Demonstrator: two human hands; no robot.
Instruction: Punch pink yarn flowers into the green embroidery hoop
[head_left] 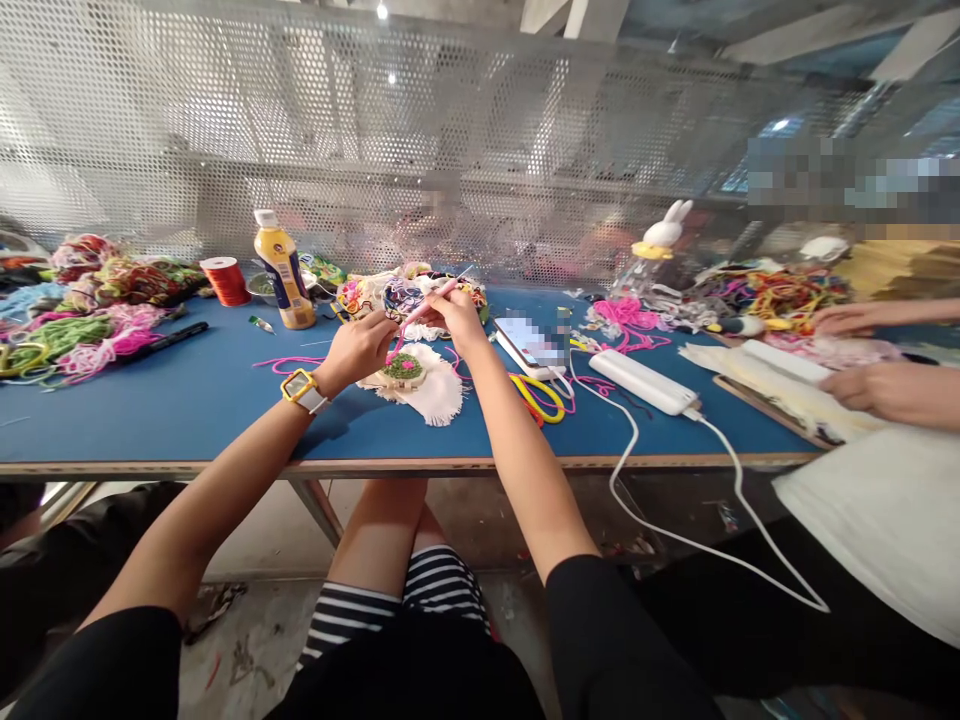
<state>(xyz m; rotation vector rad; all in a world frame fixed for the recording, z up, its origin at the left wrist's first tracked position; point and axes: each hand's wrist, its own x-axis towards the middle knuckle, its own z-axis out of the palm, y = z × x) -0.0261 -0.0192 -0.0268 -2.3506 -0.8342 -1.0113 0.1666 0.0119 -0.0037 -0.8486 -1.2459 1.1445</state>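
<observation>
My right hand (461, 318) is closed around a slim pink punch needle (442, 292), tilted with its thin end up and to the right. From its lower end, pink yarn (397, 340) runs to my left hand (360, 350), whose fingers are pinched on the strand. Just below both hands, a small embroidery hoop (403, 370) lies on the table, its middle filled with green loops and a small pink patch. White cloth with frayed edges (439, 390) spreads out around the hoop. My left fingers hide part of the hoop's near-left side.
A phone (531, 342) and a white power bank (643, 382) with a cable lie to the right. A yellow drink bottle (285, 270), a red thread spool (225, 281) and yarn heaps (97, 340) stand left. At far right are a co-worker's hands (862, 385).
</observation>
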